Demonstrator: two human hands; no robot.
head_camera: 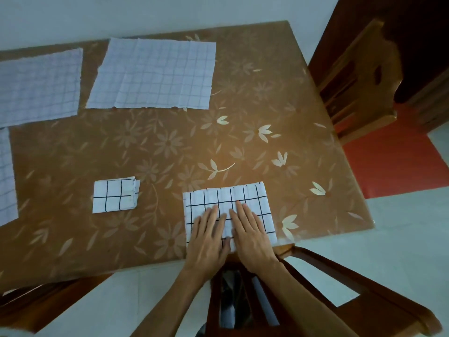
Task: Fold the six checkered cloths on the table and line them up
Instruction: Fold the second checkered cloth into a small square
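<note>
A half-folded white cloth with black checks lies near the table's front edge. My left hand and my right hand rest flat on it side by side, fingers spread, pressing it down. A small fully folded checkered cloth sits to the left of it. Two unfolded checkered cloths lie flat at the back, one in the middle and one at the far left. Another unfolded cloth is cut off by the left edge of the view.
The table has a brown flowered cover. A wooden chair stands at its right side, on a red floor patch. Another wooden chair is beneath my arms at the table's front edge.
</note>
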